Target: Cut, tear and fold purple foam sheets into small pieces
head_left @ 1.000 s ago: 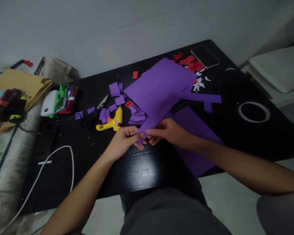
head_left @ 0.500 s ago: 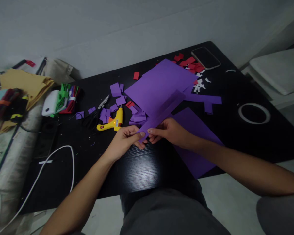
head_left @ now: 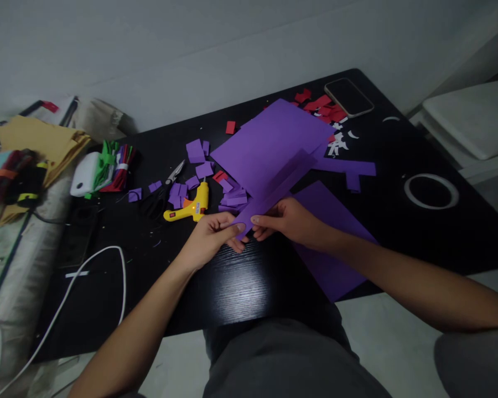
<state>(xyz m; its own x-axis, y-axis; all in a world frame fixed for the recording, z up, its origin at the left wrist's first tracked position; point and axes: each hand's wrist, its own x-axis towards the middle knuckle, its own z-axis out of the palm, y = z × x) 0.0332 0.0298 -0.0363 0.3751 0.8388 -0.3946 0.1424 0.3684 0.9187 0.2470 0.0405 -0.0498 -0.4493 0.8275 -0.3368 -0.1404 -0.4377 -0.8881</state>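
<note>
My left hand [head_left: 211,236] and my right hand [head_left: 288,222] meet near the table's front edge, both pinching the near end of a long purple foam strip [head_left: 276,189]. The strip runs up and to the right over a large purple foam sheet [head_left: 269,141]. A second purple sheet [head_left: 327,232] lies under my right forearm. A yellow glue gun [head_left: 190,207] rests just left of my left hand, with scissors [head_left: 162,188] beyond it.
Small purple foam squares [head_left: 195,150] and red scraps [head_left: 321,105] are scattered on the black table [head_left: 232,287]. A phone [head_left: 348,96] lies at the far right, a white ring [head_left: 430,190] at the right, a white cable [head_left: 87,265] at the left.
The far end of the purple strip has swung slightly to the right and lies flatter. Both hands keep their pinch at the same spot.
</note>
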